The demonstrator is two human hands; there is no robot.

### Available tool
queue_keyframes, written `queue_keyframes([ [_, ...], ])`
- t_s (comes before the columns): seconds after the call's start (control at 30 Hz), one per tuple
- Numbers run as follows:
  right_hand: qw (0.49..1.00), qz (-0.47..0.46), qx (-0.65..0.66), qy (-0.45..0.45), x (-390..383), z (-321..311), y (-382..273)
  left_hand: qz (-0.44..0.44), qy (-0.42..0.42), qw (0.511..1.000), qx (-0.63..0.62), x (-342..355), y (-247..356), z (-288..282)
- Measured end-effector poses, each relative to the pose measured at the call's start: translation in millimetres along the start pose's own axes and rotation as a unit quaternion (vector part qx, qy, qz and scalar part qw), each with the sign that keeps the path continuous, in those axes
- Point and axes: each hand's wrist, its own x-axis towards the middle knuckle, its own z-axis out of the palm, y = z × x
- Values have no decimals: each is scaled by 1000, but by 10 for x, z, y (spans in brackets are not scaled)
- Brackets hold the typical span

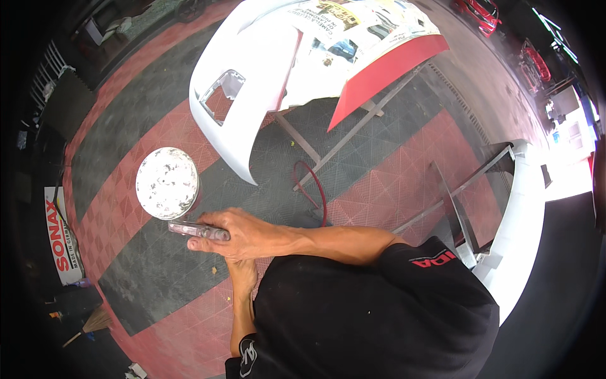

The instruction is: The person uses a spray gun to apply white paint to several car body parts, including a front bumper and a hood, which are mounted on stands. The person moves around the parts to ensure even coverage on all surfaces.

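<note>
Round white top (167, 183) near fingers (213, 218); room between it, bumper (262, 69).

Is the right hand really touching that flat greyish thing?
Touching. The head view shows the flat greyish thing gripped by the right hand, its near end pressed against the skin with no gap.

Lettering is noted on four surfaces. A white sign (62, 237) at left bears large red capitals with a smaller dark line alongside, running lengthwise. Printed sheets (309, 66) covering part of the car bumper (252, 76) carry bold dark headline type and a yellow block. The black shirt (379, 309) shows red letters on its right sleeve, a pale emblem on its left.
</note>
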Motion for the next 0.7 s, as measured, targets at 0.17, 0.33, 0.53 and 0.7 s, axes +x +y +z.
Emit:
queue_keyframes([
  [0.17,999,-3,-40,28,38,82,70,17,0,1000,5,84,37,-46],
  [0.33,996,11,-23,90,53,-48,-47,20,-80,996,42,338,155,-18],
  [0.53,974,146,10,171,-216,-514,-328,-28,-259,963,68,678,332,92],
  [0.7,899,87,-94,418,-680,-1256,-360,-88,-288,941,151,1031,10,34],
])
